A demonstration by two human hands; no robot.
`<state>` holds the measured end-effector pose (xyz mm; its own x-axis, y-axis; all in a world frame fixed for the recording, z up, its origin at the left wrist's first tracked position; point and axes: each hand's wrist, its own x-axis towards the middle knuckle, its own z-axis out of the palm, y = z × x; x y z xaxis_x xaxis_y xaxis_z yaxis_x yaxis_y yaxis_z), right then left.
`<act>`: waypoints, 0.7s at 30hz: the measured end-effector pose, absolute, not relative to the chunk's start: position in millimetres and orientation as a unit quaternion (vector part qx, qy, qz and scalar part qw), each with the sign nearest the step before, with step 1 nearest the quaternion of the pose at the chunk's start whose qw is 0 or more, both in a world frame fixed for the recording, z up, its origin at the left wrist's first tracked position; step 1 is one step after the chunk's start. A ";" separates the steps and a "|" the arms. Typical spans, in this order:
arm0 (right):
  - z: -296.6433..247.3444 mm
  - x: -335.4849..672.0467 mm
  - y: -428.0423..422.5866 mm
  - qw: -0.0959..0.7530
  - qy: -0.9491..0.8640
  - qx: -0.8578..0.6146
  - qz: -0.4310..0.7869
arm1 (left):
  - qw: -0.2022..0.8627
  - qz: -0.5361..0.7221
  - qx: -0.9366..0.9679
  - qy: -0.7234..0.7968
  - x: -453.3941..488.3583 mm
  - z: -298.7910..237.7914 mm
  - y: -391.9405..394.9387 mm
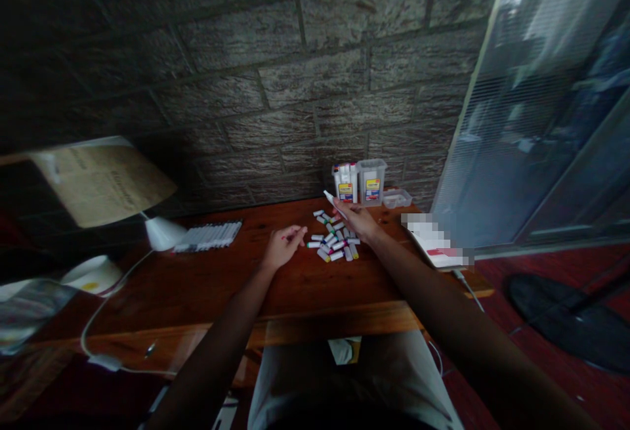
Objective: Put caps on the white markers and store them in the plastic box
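Right forearm (pixel 443 305) slants up from bottom right, left forearm (pixel 216 344) from bottom left; both angle inward over the table (pixel 295 289), lap below its edge. Right hand (pixel 359 218) clamps a white marker (pixel 329 197) between thumb and fingers, fingers pointing up-left, marker tilted, its far end also up-left and clear of the grip. Left hand (pixel 287 246) sits lower and further left, well apart from the right, fingers bent, thumb near them, pointing right; can't tell whether it pinches anything. Short white pieces (pixel 337 245) with coloured ends lie scattered between the hands, just beside the left, partly under the right. Behind: a tub (pixel 346 188) of markers, second tub (pixel 373 184), lid (pixel 398 199). Left: marker row (pixel 211 236), lamp (pixel 105 184).
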<state>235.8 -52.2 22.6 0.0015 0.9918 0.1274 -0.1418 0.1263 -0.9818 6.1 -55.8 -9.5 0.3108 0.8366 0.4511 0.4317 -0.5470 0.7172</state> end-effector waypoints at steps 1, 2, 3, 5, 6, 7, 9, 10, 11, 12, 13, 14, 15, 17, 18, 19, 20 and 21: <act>22.9 235.7 -52.4 0.561 -0.497 -0.432 0.502 | 0.242 0.420 0.773 0.410 6.2 -9.5 -55.7; 22.9 236.0 -52.3 0.559 -0.498 -0.435 0.500 | 0.244 0.419 0.773 0.410 6.2 -9.4 -55.7; 22.4 236.6 -51.7 0.558 -0.500 -0.438 0.497 | 0.244 0.419 0.772 0.410 6.3 -9.3 -55.6; 20.0 238.7 -49.6 0.558 -0.511 -0.449 0.475 | 0.246 0.420 0.771 0.410 6.5 -9.1 -55.6; 18.4 239.8 -48.4 0.557 -0.524 -0.458 0.454 | 0.246 0.421 0.771 0.411 6.6 -9.0 -55.6; 16.6 240.8 -47.3 0.552 -0.545 -0.466 0.425 | 0.245 0.421 0.770 0.412 6.6 -8.9 -55.6; 13.0 241.5 -46.2 0.533 -0.607 -0.473 0.352 | 0.242 0.419 0.771 0.413 6.6 -8.5 -56.0; 11.4 241.0 -46.2 0.520 -0.643 -0.466 0.315 | 0.241 0.418 0.772 0.413 6.7 -8.1 -56.4; 9.8 239.9 -46.6 0.507 -0.677 -0.452 0.283 | 0.241 0.417 0.773 0.413 6.9 -7.7 -56.9; 8.2 238.1 -47.1 0.497 -0.707 -0.432 0.258 | 0.243 0.417 0.773 0.411 7.2 -7.1 -57.5; 6.6 235.9 -47.7 0.491 -0.730 -0.410 0.241 | 0.249 0.419 0.771 0.409 7.5 -6.6 -58.0; 4.7 233.3 -48.1 0.489 -0.746 -0.387 0.232 | 0.258 0.423 0.769 0.404 7.9 -6.0 -58.5; 2.7 230.5 -48.4 0.490 -0.757 -0.365 0.232 | 0.268 0.428 0.766 0.399 8.2 -5.5 -58.8; -1.7 225.3 -48.5 0.492 -0.767 -0.325 0.252 | 0.286 0.435 0.760 0.389 8.7 -4.6 -59.1; -3.6 223.1 -48.4 0.495 -0.767 -0.307 0.268 | 0.290 0.439 0.757 0.387 8.9 -4.3 -59.1; -5.1 221.3 -48.5 0.499 -0.765 -0.291 0.285 | 0.291 0.443 0.755 0.385 9.0 -3.9 -59.0; -6.1 219.9 -48.7 0.500 -0.762 -0.278 0.303 | 0.292 0.449 0.752 0.384 9.0 -3.5 -58.8; -6.4 218.8 -49.1 0.499 -0.758 -0.267 0.323 | 0.293 0.458 0.747 0.383 9.0 -3.1 -58.7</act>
